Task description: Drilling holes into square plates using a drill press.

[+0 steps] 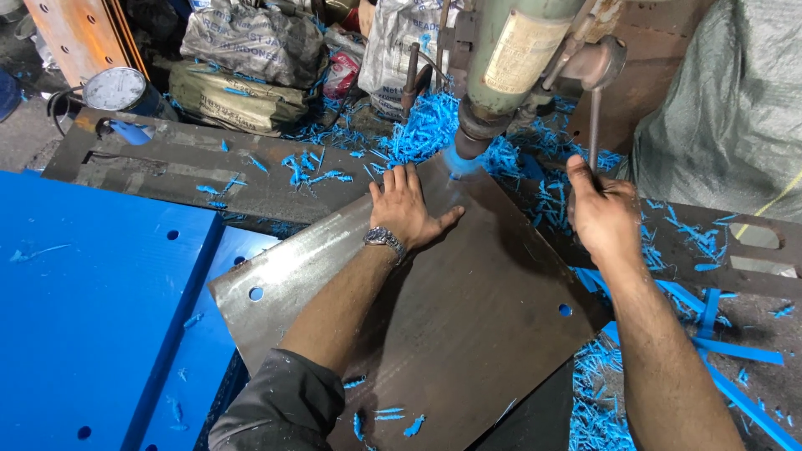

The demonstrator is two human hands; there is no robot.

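We press our left hand (407,209) flat, fingers spread, on the far corner of the steel plate (451,326), just left of the drill spindle (468,142) that meets the plate beyond our fingertips. Our right hand (603,219) is closed around the feed lever (594,125), right of the spindle. Blue plastic shavings (426,125) hide the bit, and the drill press head (518,50) is cut off at the top.

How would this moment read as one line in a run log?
left hand: flat on steel plate | right hand: gripping drill lever | drill head: over plate corner | blue shavings: around
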